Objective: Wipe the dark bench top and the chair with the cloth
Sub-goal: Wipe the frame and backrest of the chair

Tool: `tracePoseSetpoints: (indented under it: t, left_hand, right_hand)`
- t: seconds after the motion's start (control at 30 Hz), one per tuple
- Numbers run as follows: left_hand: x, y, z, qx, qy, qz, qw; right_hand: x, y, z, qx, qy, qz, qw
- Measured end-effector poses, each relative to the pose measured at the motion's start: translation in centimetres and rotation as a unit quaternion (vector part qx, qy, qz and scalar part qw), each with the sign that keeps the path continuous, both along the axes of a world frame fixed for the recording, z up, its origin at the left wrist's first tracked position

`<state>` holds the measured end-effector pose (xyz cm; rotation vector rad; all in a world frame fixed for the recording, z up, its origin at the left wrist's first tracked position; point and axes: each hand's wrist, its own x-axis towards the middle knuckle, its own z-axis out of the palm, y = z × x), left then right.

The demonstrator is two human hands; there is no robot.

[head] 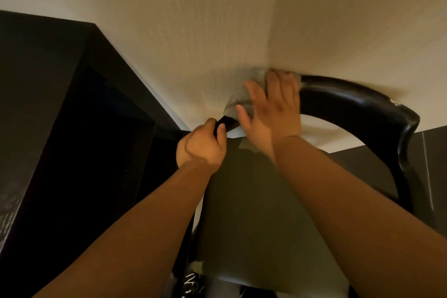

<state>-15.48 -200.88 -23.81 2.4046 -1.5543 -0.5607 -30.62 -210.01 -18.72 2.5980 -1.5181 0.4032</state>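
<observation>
A black chair stands in the wall corner, its curved glossy top rail (350,99) arching over an olive seat (254,213). My right hand (271,109) presses a grey cloth (238,97) flat against the left part of the top rail, fingers spread. My left hand (203,145) grips the left end of the rail just below the cloth. The dark bench top (36,104) lies to the left of the chair, away from both hands.
Cream textured walls (193,19) meet in a corner right behind the chair back. A dark floor or skirting panel (433,157) shows at the right. A scuffed patch marks the rail's right end (394,103). A printed dark item (191,285) lies under the seat's front edge.
</observation>
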Motion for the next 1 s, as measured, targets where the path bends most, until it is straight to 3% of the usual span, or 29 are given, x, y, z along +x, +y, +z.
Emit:
tracePoseSetpoints:
  t: [0.2,0.33,0.47,0.57,0.67,0.87,1.0]
  left_hand:
    - [0.0,0.2,0.0,-0.01,0.009,-0.004,1.0]
    - [0.0,0.1,-0.1,-0.003,0.003,-0.007,1.0]
    - [0.1,0.0,-0.2,0.012,-0.011,-0.013,1.0]
    - [0.1,0.0,-0.2,0.019,-0.017,-0.012,1.0]
    - [0.0,-0.1,-0.3,0.014,-0.02,-0.011,1.0]
    - [0.0,0.0,-0.4,0.012,-0.042,-0.01,0.999]
    - [0.0,0.0,-0.4,0.016,-0.041,-0.003,0.999]
  right_hand:
    - [-1.3,-0.9,-0.9,-0.044,0.033,0.116,0.992]
    - [-4.2,-2.0,-1.8,-0.089,-0.021,0.041,0.995]
    - [-0.9,-0.2,-2.1,-0.034,-0.081,-0.05,0.995]
    - [1.0,0.4,-2.2,-0.011,-0.068,-0.011,0.998]
    - [-2.1,-1.0,-2.4,-0.046,-0.053,0.031,0.997]
    - [-5.0,0.1,-3.0,-0.028,-0.122,-0.122,0.985]
    - [-0.4,1.1,-2.4,0.018,-0.135,-0.068,0.988]
